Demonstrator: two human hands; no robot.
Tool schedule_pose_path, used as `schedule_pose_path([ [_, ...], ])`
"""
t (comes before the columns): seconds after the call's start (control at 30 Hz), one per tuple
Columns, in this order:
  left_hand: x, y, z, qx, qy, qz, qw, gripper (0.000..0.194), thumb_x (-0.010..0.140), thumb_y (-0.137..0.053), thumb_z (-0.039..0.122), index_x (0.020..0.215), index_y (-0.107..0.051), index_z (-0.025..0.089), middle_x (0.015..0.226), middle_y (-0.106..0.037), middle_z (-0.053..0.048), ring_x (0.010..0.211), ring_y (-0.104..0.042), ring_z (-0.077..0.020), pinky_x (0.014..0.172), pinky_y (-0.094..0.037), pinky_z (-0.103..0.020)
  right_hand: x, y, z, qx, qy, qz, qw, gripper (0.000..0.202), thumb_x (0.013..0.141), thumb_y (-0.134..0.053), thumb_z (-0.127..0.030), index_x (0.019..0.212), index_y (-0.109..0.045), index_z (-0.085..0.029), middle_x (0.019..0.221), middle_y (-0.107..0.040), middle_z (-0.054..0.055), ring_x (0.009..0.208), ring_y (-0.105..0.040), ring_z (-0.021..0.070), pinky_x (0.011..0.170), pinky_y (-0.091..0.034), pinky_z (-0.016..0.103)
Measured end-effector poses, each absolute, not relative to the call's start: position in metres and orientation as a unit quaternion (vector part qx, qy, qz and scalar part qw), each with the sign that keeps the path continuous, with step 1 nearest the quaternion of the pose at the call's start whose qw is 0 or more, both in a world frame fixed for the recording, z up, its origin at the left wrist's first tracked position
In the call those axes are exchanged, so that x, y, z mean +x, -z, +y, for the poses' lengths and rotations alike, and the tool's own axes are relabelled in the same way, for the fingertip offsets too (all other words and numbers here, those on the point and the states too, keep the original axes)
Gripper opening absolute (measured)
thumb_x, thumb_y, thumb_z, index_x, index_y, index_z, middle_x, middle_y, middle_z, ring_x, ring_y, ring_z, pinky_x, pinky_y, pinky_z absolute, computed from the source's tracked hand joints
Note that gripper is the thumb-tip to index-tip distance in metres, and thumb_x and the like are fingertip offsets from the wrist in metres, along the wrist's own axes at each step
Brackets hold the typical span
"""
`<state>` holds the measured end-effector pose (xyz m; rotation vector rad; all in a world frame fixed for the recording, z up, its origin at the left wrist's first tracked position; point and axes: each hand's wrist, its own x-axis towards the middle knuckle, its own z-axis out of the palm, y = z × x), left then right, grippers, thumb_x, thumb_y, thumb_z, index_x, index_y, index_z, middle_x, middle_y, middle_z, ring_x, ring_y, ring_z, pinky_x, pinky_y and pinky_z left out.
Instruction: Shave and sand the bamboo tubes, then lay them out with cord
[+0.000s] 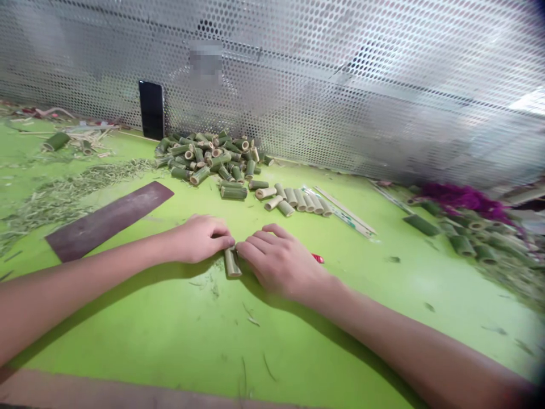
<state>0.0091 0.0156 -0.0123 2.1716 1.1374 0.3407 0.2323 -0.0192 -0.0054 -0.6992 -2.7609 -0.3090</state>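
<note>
Left hand (200, 238) and right hand (276, 261) both pinch a bamboo tube (232, 263); bare table (170, 329) at 6 o'clock, tube pile (208, 156) at 12

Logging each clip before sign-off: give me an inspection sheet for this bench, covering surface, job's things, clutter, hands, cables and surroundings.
Surface: green table, strewn with fine shavings.
Job's things: short bamboo piece lying on the table between both hands; bamboo pile at the far edge; a row of paler pieces beside it.
Clutter: dark flat blade on the left; shavings heap; thin sticks; small red item by the right hand; purple fibres and more bamboo far right.
Hands: left hand and right hand palm down, fingers touching the piece.
Cables: nothing seen.
Surroundings: perforated metal screen; black phone leaning on it.
</note>
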Motion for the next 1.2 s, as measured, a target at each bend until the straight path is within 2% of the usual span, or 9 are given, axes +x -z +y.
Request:
schedule_pose_path([
  [0.13, 0.008, 0.012, 0.015, 0.829, -0.132, 0.437, 0.324, 0.034, 0.099, -0.054, 0.04, 0.073, -0.065, 0.02, 0.086, -0.07, -0.004, 0.086, -0.062, -0.0227, 0.079, -0.044, -0.036, 0.233, -0.002, -0.028, -0.197, 0.064, -0.969, 0.135, 0.022, 0.104, -0.053, -0.021, 0.084, -0.061, -0.018, 0.074, -0.066, 0.001, 0.067, -0.054, 0.0152, 0.077, -0.039, 0.031],
  [0.3, 0.008, 0.013, 0.016, 0.827, -0.134, 0.43, 0.337, 0.034, 0.098, -0.055, 0.042, 0.076, -0.069, 0.021, 0.087, -0.072, -0.004, 0.086, -0.063, -0.0228, 0.076, -0.045, -0.036, 0.234, -0.001, -0.02, -0.218, 0.078, -0.959, 0.164, 0.019, 0.098, -0.05, -0.01, 0.088, -0.064, -0.016, 0.074, -0.067, 0.002, 0.069, -0.056, 0.0157, 0.078, -0.039, 0.031],
  [0.43, 0.009, 0.014, 0.017, 0.82, -0.136, 0.432, 0.35, 0.032, 0.096, -0.056, 0.044, 0.08, -0.073, 0.022, 0.087, -0.074, -0.005, 0.085, -0.065, -0.0234, 0.073, -0.046, -0.035, 0.23, 0.002, -0.016, -0.246, 0.067, -0.956, 0.147, 0.014, 0.099, -0.053, -0.014, 0.09, -0.064, -0.016, 0.077, -0.068, 0.001, 0.069, -0.057, 0.0161, 0.08, -0.04, 0.032],
  [0.63, 0.008, 0.014, 0.018, 0.814, -0.13, 0.434, 0.362, 0.033, 0.095, -0.057, 0.044, 0.074, -0.07, 0.021, 0.089, -0.074, -0.004, 0.084, -0.065, -0.0224, 0.072, -0.046, -0.034, 0.23, -0.003, -0.029, -0.192, 0.061, -0.969, 0.143, 0.029, 0.105, -0.05, -0.019, 0.077, -0.058, -0.019, 0.069, -0.063, -0.001, 0.064, -0.051, 0.0145, 0.074, -0.039, 0.031],
  [0.77, 0.008, 0.011, 0.017, 0.811, -0.124, 0.441, 0.365, 0.034, 0.095, -0.057, 0.044, 0.074, -0.07, 0.021, 0.086, -0.073, -0.004, 0.082, -0.064, -0.0225, 0.07, -0.045, -0.033, 0.232, -0.002, -0.023, -0.23, 0.093, -0.955, 0.16, 0.023, 0.1, -0.047, -0.01, 0.083, -0.062, -0.017, 0.073, -0.065, 0.001, 0.066, -0.053, 0.0154, 0.076, -0.039, 0.032],
  [0.93, 0.009, 0.011, 0.015, 0.809, -0.124, 0.447, 0.36, 0.032, 0.095, -0.057, 0.043, 0.075, -0.07, 0.021, 0.086, -0.073, -0.004, 0.083, -0.064, -0.0224, 0.073, -0.045, -0.034, 0.231, -0.001, -0.028, -0.223, 0.058, -0.964, 0.136, 0.021, 0.1, -0.053, -0.016, 0.081, -0.06, -0.018, 0.072, -0.063, 0.0, 0.065, -0.051, 0.0152, 0.075, -0.039, 0.031],
  [1.03, 0.008, 0.01, 0.015, 0.809, -0.121, 0.445, 0.364, 0.033, 0.096, -0.057, 0.043, 0.075, -0.069, 0.021, 0.089, -0.073, -0.004, 0.085, -0.064, -0.0227, 0.074, -0.045, -0.035, 0.232, -0.002, -0.031, -0.196, 0.036, -0.97, 0.142, 0.023, 0.101, -0.052, -0.014, 0.08, -0.059, -0.018, 0.071, -0.064, -0.001, 0.066, -0.052, 0.0147, 0.074, -0.039, 0.031],
  [1.2, 0.007, 0.008, 0.015, 0.817, -0.119, 0.438, 0.355, 0.04, 0.097, -0.054, 0.05, 0.073, -0.068, 0.021, 0.083, -0.071, -0.004, 0.082, -0.063, -0.0232, 0.073, -0.044, -0.035, 0.23, 0.0, -0.024, -0.252, 0.062, -0.954, 0.153, 0.021, 0.1, -0.048, -0.011, 0.087, -0.064, -0.017, 0.075, -0.068, 0.002, 0.067, -0.056, 0.0162, 0.075, -0.039, 0.032],
])
